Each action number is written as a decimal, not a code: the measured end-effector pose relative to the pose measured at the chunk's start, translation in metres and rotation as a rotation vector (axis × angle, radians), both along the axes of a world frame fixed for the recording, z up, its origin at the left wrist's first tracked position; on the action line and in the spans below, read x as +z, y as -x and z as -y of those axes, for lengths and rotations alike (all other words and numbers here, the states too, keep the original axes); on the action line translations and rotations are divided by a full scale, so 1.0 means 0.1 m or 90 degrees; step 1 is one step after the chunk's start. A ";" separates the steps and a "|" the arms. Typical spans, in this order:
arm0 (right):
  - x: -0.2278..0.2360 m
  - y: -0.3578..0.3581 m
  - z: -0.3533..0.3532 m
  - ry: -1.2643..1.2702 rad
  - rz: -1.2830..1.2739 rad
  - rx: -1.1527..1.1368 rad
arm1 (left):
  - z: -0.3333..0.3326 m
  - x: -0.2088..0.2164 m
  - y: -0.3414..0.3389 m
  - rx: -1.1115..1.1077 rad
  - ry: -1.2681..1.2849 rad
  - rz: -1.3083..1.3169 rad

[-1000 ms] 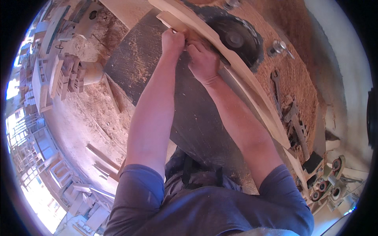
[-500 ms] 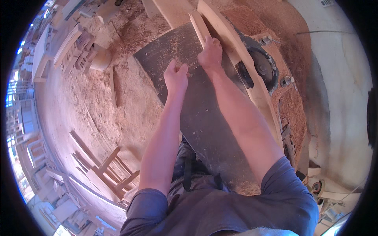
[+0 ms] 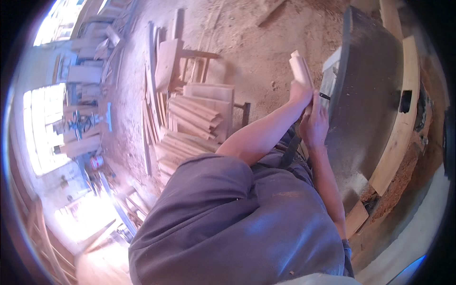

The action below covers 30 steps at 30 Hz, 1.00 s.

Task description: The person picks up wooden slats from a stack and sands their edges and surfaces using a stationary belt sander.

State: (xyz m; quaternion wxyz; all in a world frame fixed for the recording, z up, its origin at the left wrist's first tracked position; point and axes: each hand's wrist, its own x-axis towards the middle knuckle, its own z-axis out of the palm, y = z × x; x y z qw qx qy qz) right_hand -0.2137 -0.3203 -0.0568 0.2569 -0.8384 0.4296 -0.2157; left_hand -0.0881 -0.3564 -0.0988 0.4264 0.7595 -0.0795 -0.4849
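A short, pale wooden strip with a stepped or grooved edge is held up off the near-left side of the machine table. My left hand is closed around its middle. Just below, my right hand has its fingers closed at the strip's lower end, close against the left hand. That end is mostly covered by my fingers. Both hands are clear of the dark tabletop, left of its edge.
A curved wooden fence with a dark slot runs along the table's right side, with sawdust beside it. To my left stand stacked wooden strips and a wooden board. Bright windows and more timber line the far left.
My view has swung left. The wooden strip has come away from the fence and off the tabletop. My left hand, earlier holding no strip, now grips it along with my right.
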 end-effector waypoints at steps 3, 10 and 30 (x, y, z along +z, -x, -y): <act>0.10 -0.11 -0.56 -0.025 0.027 0.127 | -0.87 -0.08 -0.23 0.187 0.123 -0.107; 0.55 -0.56 -1.30 -0.044 0.003 0.411 | -2.18 0.17 -0.87 0.494 0.281 -0.038; -0.11 -0.48 -1.62 -0.152 -0.269 0.570 | -3.86 -0.14 -1.91 0.623 -0.114 0.286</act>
